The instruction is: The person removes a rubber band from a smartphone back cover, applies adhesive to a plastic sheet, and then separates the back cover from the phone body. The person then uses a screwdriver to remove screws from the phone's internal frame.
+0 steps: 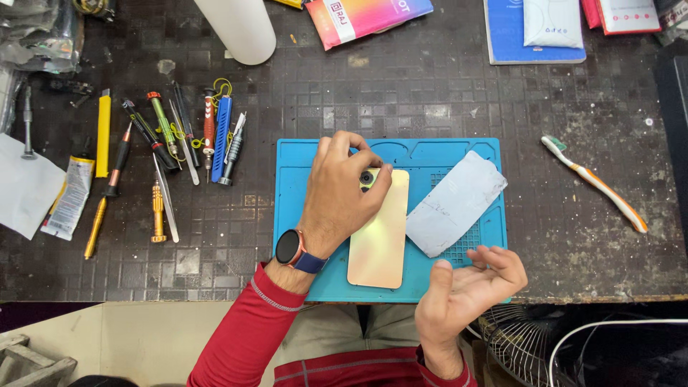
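Seen from above, a gold phone (379,233) lies back-up on a blue work mat (430,154) at the near edge of a dark tiled table (401,93), and the left hand (340,193), with a watch at the wrist, rests on the phone's top end with its fingertips pinching at the corner by the camera lens. The right hand (466,287) hovers palm-up over the mat's near right corner, its grip released and holding nothing. A grey phone-shaped panel (455,203) lies tilted just right of the phone, screwdrivers and tweezers (168,154) lie in a row left of the mat, and a toothbrush (595,183) lies well to the right.
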